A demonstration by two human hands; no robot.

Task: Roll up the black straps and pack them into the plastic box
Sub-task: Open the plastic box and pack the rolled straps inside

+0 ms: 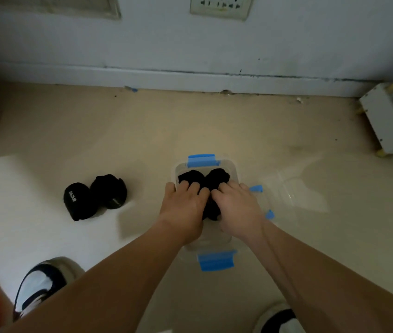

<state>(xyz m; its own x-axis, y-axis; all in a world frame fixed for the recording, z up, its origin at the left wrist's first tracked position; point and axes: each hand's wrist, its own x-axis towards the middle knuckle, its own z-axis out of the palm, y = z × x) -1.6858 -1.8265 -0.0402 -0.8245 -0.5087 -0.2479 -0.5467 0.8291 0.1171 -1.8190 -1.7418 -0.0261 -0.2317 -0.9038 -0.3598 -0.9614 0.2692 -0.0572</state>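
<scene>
Black rolled strap (211,210) gripped between curled left hand (183,207) and right hand (236,207), low in clear plastic box with blue clips (202,161). Press straight down, coil kept tight, snug against two packed rolls (190,176) at 12 o'clock; then fetch two more rolls (95,197) from 9 o'clock.

The beige floor (214,121) carries a clear plastic box (202,161) at centre, two rolled black straps (94,197) to its left, and a clear lid (294,191) at its right.
</scene>
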